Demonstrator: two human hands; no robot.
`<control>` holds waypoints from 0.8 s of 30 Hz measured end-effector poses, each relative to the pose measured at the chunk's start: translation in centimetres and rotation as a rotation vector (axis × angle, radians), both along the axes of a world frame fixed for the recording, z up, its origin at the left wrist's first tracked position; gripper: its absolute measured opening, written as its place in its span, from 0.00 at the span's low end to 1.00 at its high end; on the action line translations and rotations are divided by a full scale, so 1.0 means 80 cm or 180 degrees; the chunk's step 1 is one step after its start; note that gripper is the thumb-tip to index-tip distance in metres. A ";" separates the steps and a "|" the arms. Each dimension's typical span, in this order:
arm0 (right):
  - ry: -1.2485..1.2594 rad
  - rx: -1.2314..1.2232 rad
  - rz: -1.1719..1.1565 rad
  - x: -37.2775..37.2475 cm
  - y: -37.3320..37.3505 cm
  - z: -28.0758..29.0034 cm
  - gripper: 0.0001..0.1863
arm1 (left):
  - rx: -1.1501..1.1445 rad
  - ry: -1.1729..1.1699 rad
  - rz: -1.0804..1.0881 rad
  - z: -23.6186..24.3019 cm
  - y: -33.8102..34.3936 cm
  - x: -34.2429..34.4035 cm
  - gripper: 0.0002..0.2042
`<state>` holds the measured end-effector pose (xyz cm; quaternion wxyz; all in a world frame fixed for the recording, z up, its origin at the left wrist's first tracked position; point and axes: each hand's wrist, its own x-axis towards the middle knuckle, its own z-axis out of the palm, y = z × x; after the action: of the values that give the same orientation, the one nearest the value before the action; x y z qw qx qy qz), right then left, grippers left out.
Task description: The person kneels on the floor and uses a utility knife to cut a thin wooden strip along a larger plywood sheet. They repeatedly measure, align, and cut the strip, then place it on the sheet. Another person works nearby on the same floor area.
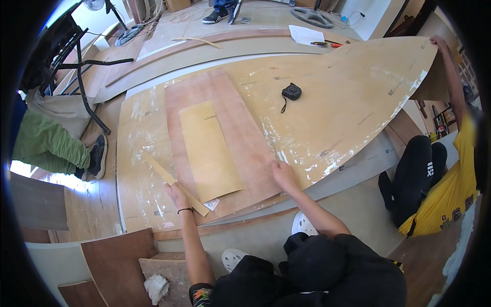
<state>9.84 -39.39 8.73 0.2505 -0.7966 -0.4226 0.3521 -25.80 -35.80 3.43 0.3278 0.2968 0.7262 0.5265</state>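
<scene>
Hold the narrow strip point(161, 170), pinched in the left hand point(177, 196), steady just left of the yellow sheet point(209, 148). With the right hand point(284, 175) at the reddish board's point(238, 133) right edge (cannot tell whether pinching), press evenly to prevent slipping.

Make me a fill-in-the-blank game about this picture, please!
1. The hand holding the narrow strip is the person's ____ one.
2. The tape measure on the large sheet is coloured ____.
3. The co-worker holding up one corner of that sheet wears a ____ top.
4. The trousers at the picture's left edge are ____.

Missing words: left; black; yellow; green.
</scene>
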 end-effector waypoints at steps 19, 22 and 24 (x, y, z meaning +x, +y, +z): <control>0.0006 0.0022 0.0037 0.008 0.032 0.002 0.28 | -0.0139 0.0118 0.0025 0.013 0.018 0.013 0.15; 0.0024 0.0066 0.0021 0.017 0.040 0.002 0.28 | -0.0212 0.0007 0.0018 0.009 0.025 0.016 0.16; -0.0029 0.0143 0.0001 0.018 0.040 -0.001 0.28 | -0.0268 -0.0013 -0.0016 0.005 0.024 0.014 0.17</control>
<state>11.28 -36.19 8.62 0.2663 -0.7923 -0.4317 0.3390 -24.68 -33.89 3.85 0.3428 0.2835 0.7462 0.4953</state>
